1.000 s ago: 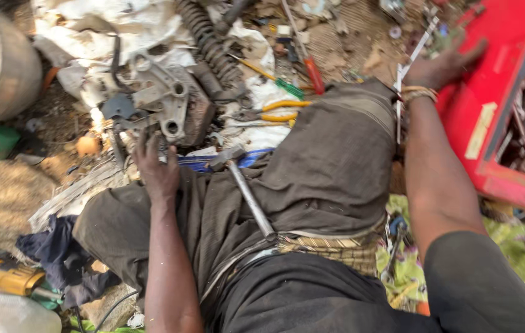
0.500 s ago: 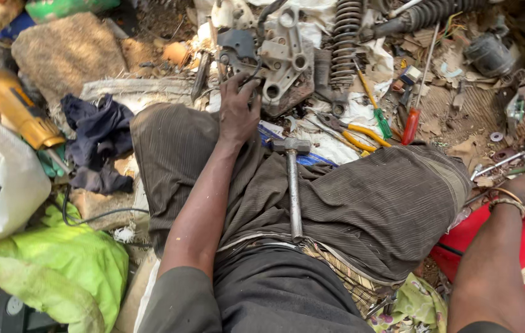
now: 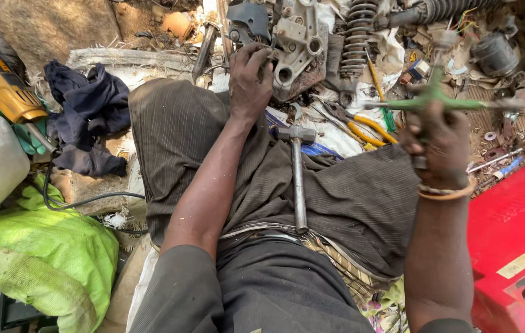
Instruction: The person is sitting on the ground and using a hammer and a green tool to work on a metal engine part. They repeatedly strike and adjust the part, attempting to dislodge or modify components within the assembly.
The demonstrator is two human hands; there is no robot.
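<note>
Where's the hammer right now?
In the head view, the hammer lies centre frame on the person's lap, head pointing away from them, between the left hand and the right hand, near the yellow-handled pliers.

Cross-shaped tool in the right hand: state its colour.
Green, seen in the head view: cross-shaped tool, right hand.

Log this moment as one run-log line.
left hand: on metal bracket | right hand: holds green T-wrench | hammer: on lap

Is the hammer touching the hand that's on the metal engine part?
Apart. The head view shows the hammer lying in the lap, with dark cloth showing between it and the left hand resting on the metal part.
</note>
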